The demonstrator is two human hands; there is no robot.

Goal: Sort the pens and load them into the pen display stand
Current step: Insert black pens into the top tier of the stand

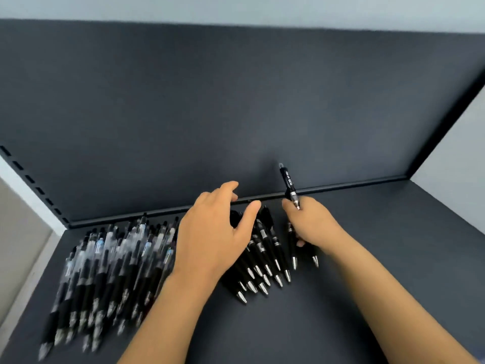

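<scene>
Sorting pens on the shelf (367,258), with one black pen (288,183) lifted.
Pinches that black pen near its tip end in the right hand (312,224), clicker end up. Cannot tell whether the two pens (293,254) just under that palm are held as well. Spreads the left hand (215,232) loosely, fingers relaxed and gripping nothing visible, over the row of black pens (265,266) at 8 o'clock of the right hand. Has the blurred heap of clear pens (105,271) lying at 8 o'clock of the left hand. Shows no display stand. Probably light, stiff, smooth and quick to roll; best taken at the rubbery grip section, a few together, tips aligned.
</scene>
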